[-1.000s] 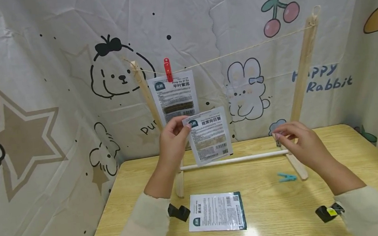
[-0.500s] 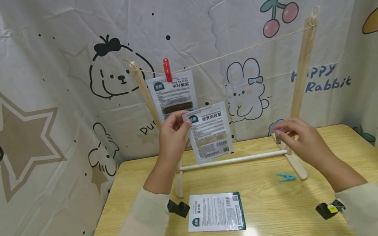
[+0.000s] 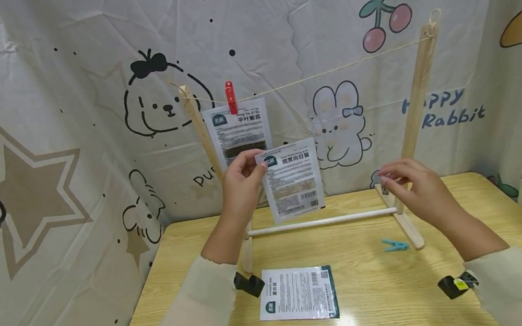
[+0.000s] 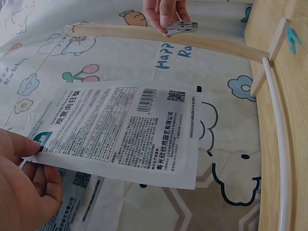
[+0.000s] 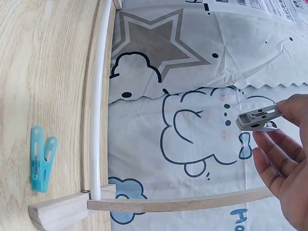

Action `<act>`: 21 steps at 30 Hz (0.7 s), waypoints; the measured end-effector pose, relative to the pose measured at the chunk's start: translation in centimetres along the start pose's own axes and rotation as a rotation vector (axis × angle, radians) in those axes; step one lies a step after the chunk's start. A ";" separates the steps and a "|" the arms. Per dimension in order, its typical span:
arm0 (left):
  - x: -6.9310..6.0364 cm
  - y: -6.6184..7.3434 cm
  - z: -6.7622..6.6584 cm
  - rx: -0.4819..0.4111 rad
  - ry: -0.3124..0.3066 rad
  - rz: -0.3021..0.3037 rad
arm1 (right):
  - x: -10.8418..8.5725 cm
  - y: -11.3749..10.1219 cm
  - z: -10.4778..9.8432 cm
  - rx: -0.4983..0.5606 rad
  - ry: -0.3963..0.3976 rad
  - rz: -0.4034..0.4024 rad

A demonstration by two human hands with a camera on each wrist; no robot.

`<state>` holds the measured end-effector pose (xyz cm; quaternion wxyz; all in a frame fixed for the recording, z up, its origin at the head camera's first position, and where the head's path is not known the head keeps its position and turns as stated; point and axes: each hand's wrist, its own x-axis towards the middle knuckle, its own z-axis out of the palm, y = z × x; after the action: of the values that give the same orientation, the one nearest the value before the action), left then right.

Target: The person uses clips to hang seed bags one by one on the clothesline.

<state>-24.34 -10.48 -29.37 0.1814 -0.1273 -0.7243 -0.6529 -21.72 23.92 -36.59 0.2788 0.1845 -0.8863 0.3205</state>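
My left hand (image 3: 242,188) pinches the upper left corner of a white printed seed packet (image 3: 291,181), held up in front of the wooden frame. Between thumb and fingers my right hand (image 3: 417,190) holds a grey clothespin (image 5: 260,118), seen best in the right wrist view. Behind the left hand another packet (image 3: 238,126) hangs from the string (image 3: 327,70), clipped by a red clothespin (image 3: 231,97). A third packet (image 3: 297,293) lies on the table, and a blue clothespin (image 3: 395,245) lies to the right, below the right hand.
The frame has a left post (image 3: 198,127), a right post (image 3: 417,95) and a white crossbar (image 3: 323,222) low between them. It stands on the wooden table (image 3: 363,289). A patterned cloth (image 3: 272,36) surrounds the table at the back and sides.
My left hand has shifted slightly right and up with its packet. The right hand stays nearly in place with the grey clothespin. The hanging packet has not moved.
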 end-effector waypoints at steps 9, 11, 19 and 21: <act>0.5 0.4 0.4 -0.019 0.015 0.007 | 0.6 -0.4 -0.5 -0.032 0.006 -0.002; 0.6 0.5 0.5 -0.015 0.012 0.002 | 0.7 -0.5 -0.6 -0.033 0.006 0.001; 1.1 0.8 0.7 0.002 0.031 0.003 | 0.9 -0.8 -0.7 -0.026 0.003 0.020; 1.2 0.9 0.8 0.001 0.037 0.011 | 1.0 -0.9 -0.7 -0.019 0.003 0.027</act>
<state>-25.11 -9.66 -28.12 0.1986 -0.1190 -0.7205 -0.6537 -21.75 23.60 -35.12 0.2777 0.1693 -0.8912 0.3163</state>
